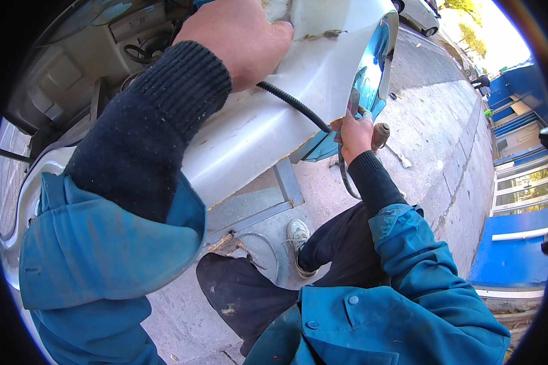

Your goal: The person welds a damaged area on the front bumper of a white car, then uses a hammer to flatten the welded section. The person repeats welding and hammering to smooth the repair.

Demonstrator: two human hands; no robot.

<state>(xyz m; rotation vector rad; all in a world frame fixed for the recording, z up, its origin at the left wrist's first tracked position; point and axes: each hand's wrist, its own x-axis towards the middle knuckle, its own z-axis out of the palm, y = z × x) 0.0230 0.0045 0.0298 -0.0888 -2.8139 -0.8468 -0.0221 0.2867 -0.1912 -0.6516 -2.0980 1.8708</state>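
My left hand (240, 45) lies over the top of a white car body panel (256, 143). Its thumb points right; its other fingers are hidden behind the hand. From under this hand a black corrugated cable sleeve (295, 104) runs across the panel towards my right hand. My right hand (354, 134) is closed at the panel's right end, beside a shiny blue-tinted headlight-like part (371, 64). A small dark piece (354, 100) shows at its fingertips, but what the hand grips is mostly hidden. A black hose (346, 176) hangs below it.
Grey metal stand bars (286, 181) stand beneath the panel. A rusty brown cylindrical part (380, 135) is beside my right hand. The open engine bay (67, 79) lies at the upper left. A torn brown scrap (230, 246) lies near my feet, and a parked car (419, 15) stands farther off.
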